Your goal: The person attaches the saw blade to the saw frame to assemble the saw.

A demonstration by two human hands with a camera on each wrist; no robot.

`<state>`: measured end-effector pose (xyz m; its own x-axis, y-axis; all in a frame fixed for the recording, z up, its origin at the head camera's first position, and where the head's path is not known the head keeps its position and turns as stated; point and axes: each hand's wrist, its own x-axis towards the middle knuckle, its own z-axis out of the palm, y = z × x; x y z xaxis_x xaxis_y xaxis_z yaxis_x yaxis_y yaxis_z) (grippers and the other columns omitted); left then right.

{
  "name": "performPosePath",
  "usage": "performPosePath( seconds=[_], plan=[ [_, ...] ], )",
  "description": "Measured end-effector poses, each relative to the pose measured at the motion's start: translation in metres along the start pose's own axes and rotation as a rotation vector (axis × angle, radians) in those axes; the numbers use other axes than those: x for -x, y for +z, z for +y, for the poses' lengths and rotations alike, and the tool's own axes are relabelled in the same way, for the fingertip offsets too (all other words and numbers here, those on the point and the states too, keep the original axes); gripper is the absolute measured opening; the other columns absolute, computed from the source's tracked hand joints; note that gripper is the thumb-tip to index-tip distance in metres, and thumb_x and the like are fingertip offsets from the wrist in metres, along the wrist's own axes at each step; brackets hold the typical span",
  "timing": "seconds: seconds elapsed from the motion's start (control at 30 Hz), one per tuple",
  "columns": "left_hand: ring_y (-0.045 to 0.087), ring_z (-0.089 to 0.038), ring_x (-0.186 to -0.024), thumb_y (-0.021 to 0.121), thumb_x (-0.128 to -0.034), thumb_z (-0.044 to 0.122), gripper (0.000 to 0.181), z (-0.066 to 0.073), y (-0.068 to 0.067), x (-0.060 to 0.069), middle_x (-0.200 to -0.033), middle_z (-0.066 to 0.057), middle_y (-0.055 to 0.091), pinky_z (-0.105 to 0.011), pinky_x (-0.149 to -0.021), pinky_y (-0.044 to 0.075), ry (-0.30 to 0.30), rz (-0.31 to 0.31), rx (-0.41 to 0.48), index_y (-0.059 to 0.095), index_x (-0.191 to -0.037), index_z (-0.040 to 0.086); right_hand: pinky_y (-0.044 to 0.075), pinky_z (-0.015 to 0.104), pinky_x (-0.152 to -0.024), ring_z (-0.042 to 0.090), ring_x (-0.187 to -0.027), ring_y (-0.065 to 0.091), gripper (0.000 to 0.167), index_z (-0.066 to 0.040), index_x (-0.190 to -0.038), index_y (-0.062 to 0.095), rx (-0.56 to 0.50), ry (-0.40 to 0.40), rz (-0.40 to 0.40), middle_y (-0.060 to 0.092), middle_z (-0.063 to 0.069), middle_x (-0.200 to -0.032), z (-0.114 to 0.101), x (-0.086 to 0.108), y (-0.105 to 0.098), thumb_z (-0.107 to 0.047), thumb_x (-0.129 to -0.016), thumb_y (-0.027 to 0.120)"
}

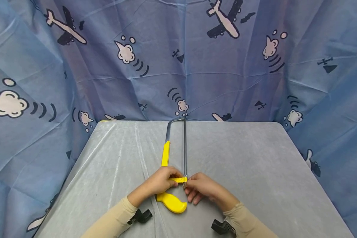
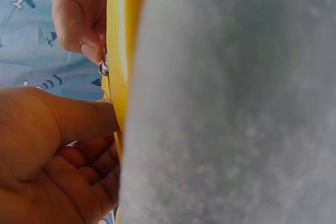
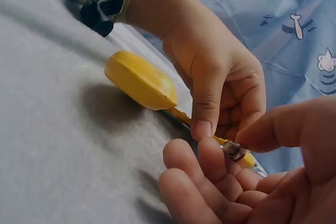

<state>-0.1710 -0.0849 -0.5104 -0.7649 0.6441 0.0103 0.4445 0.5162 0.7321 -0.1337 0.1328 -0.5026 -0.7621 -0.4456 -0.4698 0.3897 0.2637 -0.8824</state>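
A hacksaw (image 1: 165,153) with a yellow handle and a grey metal front bow lies on the table, its blade (image 1: 185,148) running away from me. My left hand (image 1: 163,178) pinches the yellow lower arm of the frame between thumb and fingers, just ahead of the handle (image 1: 174,203). At the end of that arm sits a small metal wing nut (image 3: 234,151). Thumb and forefinger of my right hand (image 1: 203,188) pinch this nut, while the other fingers curl loosely below. In the left wrist view, the yellow frame (image 2: 119,51) hides part of the left fingers.
Pale grey cloth covers the table (image 1: 241,155). A blue curtain (image 1: 154,89) printed with aeroplanes and clouds hangs behind it and along both sides. Black wrist cameras (image 1: 144,216) are strapped under both beige sleeves (image 1: 114,216).
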Motion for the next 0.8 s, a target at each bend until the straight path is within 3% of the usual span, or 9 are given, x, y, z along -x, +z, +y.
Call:
performPosePath(
  seconds=[0.17,0.4,0.8],
  plan=[
    [0.064,-0.004,-0.091,0.08,-0.0858,0.003,0.025,0.0,-0.001,0.0,-0.102,0.004,0.073,-0.024,-0.085,0.054,-0.011,0.01,0.011,0.077,-0.11,0.011,0.058,0.029,-0.057,0.016,-0.068,0.069,0.021,0.003,-0.095,0.063,-0.119,0.017,-0.119,0.066,0.006,-0.082,-0.001,0.0,-0.006,-0.011,-0.101,0.049],
    [0.064,-0.006,-0.092,0.079,-0.086,0.002,0.024,0.0,0.0,0.0,-0.101,0.004,0.073,-0.026,-0.085,0.054,-0.024,0.029,0.034,0.077,-0.109,0.011,0.059,0.029,-0.064,0.017,-0.078,0.071,0.022,0.003,-0.101,0.061,-0.189,-0.002,-0.177,0.065,0.005,-0.088,0.001,0.0,-0.007,-0.007,-0.105,0.041],
    [0.063,-0.005,-0.091,0.077,-0.0873,0.001,0.023,0.0,0.001,0.0,-0.101,0.005,0.071,-0.025,-0.085,0.053,-0.047,0.015,0.12,0.075,-0.108,0.012,0.059,0.028,-0.072,0.015,-0.086,0.07,0.021,-0.004,-0.107,0.059,-0.298,-0.001,-0.352,0.065,0.002,-0.094,0.011,-0.008,-0.021,-0.011,-0.11,0.04]
  ],
)
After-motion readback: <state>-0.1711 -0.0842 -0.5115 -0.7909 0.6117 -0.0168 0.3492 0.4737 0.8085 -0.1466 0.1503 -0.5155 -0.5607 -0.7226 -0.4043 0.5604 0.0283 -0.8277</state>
